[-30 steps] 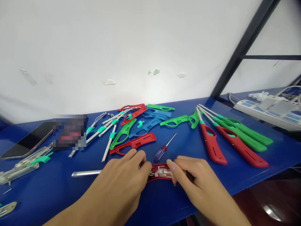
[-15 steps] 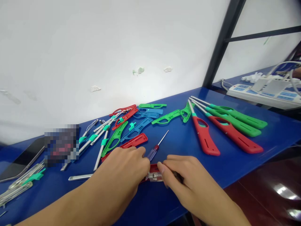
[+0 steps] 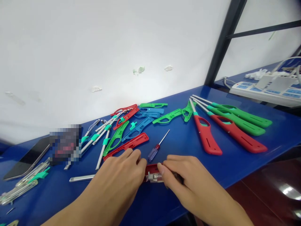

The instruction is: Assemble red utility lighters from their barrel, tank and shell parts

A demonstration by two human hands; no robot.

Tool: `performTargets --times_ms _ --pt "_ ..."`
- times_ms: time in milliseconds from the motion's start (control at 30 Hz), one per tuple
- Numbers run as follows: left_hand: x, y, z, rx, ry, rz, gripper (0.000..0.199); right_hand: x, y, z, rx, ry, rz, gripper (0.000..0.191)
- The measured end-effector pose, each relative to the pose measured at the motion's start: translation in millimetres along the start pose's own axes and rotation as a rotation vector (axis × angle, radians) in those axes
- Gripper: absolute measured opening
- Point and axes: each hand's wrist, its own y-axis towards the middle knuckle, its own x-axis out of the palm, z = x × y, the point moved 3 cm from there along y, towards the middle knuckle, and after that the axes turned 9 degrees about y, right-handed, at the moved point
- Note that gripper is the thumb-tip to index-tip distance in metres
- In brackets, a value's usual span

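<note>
While left hand (image 3: 123, 172) clamps red casing (image 3: 150, 168) | right hand (image 3: 182, 172) pinches its other end | clear insert (image 3: 155, 178) between

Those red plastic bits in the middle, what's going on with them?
A person has both hands on an open red shell: the left hand at one end, the right hand at the other. A clear part shows between them. A screwdriver lies just beyond, untouched. More colourful shells and metal tubes lie behind the left hand. Off to the right are two red lighters and two green lighters.
</note>
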Motion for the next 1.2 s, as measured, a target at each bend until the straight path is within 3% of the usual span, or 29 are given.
performTargets --times_ms 67,133,333,433,633,733,933,1200 --pt "8.0 -5 -3 -0.039 -0.02 -0.103 0.027 0 -1 0 -0.003 -0.003 -0.022 0.045" --pt "16.9 -13 -5 -0.052 -0.058 -0.102 0.032 0 -2 -1 -0.002 -0.003 -0.029 0.046" --pt "35.1 -33 -6 -0.124 -0.284 0.38 0.031 -1 -1 -3 0.014 0.006 -0.013 0.056" --pt "39.6 -38 -6 -0.206 -0.495 0.488 0.029 0 1 -5 0.009 0.003 0.0 0.057" --pt "44.9 -39 -9 -0.264 -0.76 0.488 0.028 4 9 -10 -0.017 -0.003 0.097 0.059" --pt "46.6 -38 -12 -0.264 -0.835 0.512 0.028 8 12 -9 -0.022 -0.025 0.083 0.058" --pt "51.2 -38 -12 -0.231 -0.872 0.587 0.027 9 15 -4 -0.019 -0.067 0.099 0.06" --pt "53.2 -39 -10 -0.223 -0.873 0.592 0.023 10 15 -6 -0.024 -0.097 0.078 0.059"
